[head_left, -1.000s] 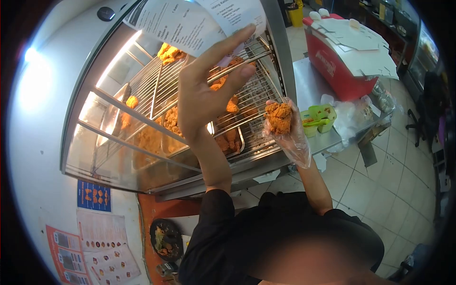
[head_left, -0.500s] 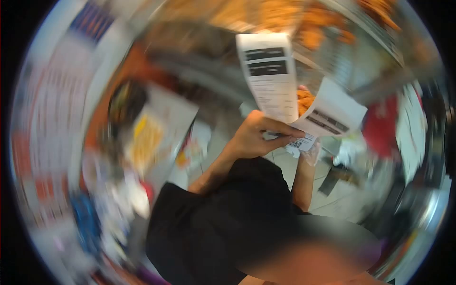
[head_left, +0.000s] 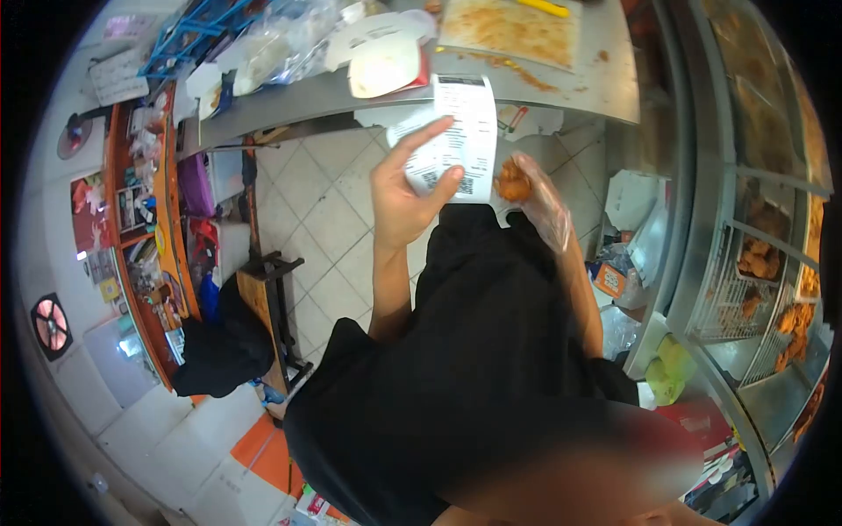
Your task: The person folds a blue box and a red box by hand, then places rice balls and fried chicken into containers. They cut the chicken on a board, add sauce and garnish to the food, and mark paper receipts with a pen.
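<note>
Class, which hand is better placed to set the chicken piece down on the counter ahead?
Right hand: it is gloved and already holds the chicken. The left hand grips receipts.

The left hand point(head_left: 399, 206) pinches printed receipts point(head_left: 460, 140) between thumb and fingers point(head_left: 419, 143), raised before a steel surface point(head_left: 605, 79). Just right, the right hand point(head_left: 535, 197), in a clear plastic glove, grips a fried chicken piece point(head_left: 513, 184). A warming cabinet point(head_left: 763, 263) stands at far right.
</note>
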Demonstrator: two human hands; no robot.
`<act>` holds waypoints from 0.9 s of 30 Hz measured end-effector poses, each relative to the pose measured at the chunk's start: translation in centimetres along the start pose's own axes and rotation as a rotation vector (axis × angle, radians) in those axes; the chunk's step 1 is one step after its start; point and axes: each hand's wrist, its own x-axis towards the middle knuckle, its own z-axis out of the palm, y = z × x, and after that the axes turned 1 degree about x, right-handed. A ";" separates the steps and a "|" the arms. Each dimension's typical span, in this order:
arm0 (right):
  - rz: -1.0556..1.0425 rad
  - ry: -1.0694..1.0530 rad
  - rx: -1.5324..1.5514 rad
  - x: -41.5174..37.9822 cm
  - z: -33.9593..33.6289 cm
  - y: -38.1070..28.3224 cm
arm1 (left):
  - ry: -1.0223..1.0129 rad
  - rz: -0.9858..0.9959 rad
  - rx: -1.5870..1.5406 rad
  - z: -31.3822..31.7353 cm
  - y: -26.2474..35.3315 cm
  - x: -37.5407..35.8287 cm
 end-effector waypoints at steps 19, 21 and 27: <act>-0.537 0.329 -2.035 38.9 15.8 3.8 | 0.259 0.425 -0.084 -31.0 1.8 7.6; -0.693 0.342 -1.976 37.1 14.5 2.8 | 0.259 0.418 -0.096 -30.1 1.5 8.8; -0.518 0.289 -1.774 29.4 19.3 -2.0 | 0.284 0.360 -0.071 -31.3 0.2 14.1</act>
